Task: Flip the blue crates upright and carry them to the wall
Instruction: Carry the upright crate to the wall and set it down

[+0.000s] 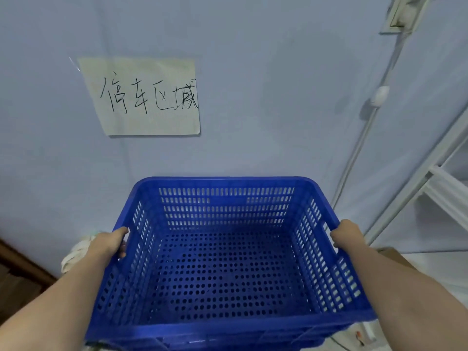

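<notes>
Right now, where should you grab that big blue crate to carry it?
By the rims of its two short sides, one from each side. The blue crate sits upright and wide, and the left hand and right hand already grip there, keeping it level.

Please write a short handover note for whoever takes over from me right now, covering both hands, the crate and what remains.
Left hand: shut on the left rim of the blue crate.
Right hand: shut on the right rim.
Crate: upright, open side up, empty, held in the air in front of the wall, below and right of the paper sign.
Done: this crate is flipped and brought up to the wall.
Left: set it down by the wall. No other crates are in view, so check behind for any that remain.
</notes>
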Demonstrator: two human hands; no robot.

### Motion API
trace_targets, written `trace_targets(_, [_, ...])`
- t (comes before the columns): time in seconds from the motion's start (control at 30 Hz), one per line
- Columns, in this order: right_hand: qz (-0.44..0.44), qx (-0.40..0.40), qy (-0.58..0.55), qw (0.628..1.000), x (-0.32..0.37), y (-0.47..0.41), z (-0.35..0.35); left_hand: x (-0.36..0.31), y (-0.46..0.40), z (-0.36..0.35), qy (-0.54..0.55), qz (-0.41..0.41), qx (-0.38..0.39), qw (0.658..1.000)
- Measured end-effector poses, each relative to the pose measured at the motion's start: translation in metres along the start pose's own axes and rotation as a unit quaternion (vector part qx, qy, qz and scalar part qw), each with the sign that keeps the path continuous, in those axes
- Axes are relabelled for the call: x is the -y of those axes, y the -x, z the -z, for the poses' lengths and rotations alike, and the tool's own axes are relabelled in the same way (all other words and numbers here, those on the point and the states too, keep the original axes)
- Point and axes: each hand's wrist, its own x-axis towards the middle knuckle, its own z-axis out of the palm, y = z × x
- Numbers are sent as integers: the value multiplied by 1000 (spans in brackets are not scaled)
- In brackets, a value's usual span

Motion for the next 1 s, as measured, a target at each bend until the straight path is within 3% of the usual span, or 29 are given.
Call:
trace_targets(0.4, [-13, -28, 46, 998, 17, -20, -36, 0, -50, -10, -34, -22, 15, 999])
trace_targets(1.0, [-12, -37, 39, 999, 9, -15, -37, 2, -50, -11, -78, -49, 0, 996])
